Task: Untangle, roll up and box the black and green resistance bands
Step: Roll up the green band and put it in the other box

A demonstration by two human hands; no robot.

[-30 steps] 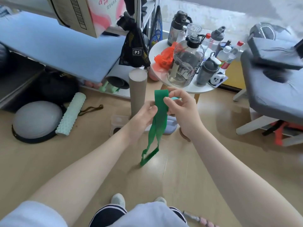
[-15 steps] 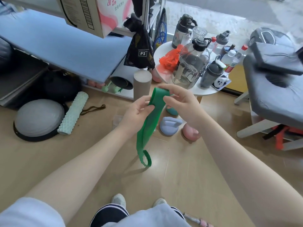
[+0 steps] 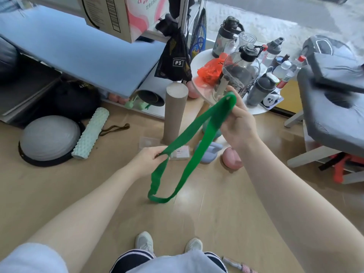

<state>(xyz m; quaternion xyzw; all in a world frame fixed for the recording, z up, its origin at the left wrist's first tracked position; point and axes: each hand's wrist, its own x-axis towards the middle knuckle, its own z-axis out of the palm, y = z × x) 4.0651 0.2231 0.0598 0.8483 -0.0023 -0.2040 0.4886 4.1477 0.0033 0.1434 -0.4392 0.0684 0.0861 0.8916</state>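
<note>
Green band [image 3: 183, 142] held in the air above the floor [image 3: 216, 223], hanging as an open loop. Right hand [image 3: 239, 123] grips its top end; left hand [image 3: 146, 161] pinches one strand lower down. Soft, light, stretchy; likely best rolled from one flat end.

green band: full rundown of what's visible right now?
The green band is a flat, closed loop of matte, rubbery-looking material, held in the air above the wooden floor. The right hand holds its upper end up high; the left hand pinches one strand lower down. The loop hangs open below the hands, slack, its bottom part crumpled and slightly twisted. It is not rolled up. Nothing else touches it.
</note>
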